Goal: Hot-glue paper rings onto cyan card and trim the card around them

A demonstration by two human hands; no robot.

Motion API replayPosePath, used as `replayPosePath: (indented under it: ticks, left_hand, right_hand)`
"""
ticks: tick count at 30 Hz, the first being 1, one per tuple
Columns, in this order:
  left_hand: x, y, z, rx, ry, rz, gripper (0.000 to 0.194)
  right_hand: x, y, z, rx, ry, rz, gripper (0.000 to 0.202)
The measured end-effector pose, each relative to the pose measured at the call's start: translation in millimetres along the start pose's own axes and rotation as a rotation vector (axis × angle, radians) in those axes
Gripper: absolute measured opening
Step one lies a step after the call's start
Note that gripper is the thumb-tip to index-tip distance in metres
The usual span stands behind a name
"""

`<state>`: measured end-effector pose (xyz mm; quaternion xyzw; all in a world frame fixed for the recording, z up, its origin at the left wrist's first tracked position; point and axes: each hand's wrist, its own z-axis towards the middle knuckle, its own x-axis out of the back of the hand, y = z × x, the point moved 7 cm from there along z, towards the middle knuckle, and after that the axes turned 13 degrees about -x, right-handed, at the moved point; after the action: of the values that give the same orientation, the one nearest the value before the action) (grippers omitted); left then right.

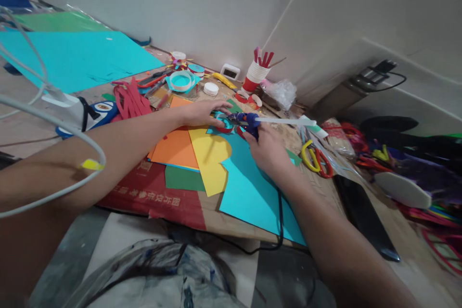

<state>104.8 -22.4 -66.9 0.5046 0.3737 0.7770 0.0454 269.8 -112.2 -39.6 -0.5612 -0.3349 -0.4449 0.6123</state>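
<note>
Over turquoise paper [252, 190], right fingers [266, 143] (curled closed) round blue glue gun [250, 121]

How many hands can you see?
2. The left hand is at the small blue and red paper pieces; the right hand holds the dark-blue glue gun. No others show.
</note>
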Motion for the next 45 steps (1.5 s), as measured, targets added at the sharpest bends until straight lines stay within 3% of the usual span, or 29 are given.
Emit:
replayPosePath:
  ticks: [9,17,30,45]
  left_hand:
    - [5.7,3.5,-3.6,0.022,-0.025,0.074,0.080]
    - [8.5,-6.4,-6.0,0.027,0.030,-0.064,0.065]
    - [8.9,-15.1,-5.3,0.001,0.019,-0.205,0.072]
    - [10.4,-19.5,-3.4,0.019,0.022,-0.270,0.070]
  right_hand:
    - [-3.9,1.6,3.6,-0.066,-0.080,0.150,0.036]
    - [-4.1,7.4,5.8,-0.110,-0.105,0.239,0.026]
    - [-14.5,0.4,9.7,-0.122,-0.155,0.365,0.028]
    - [-16.9,-5.3,12.2,-0.185,-0.170,0.292,0.021]
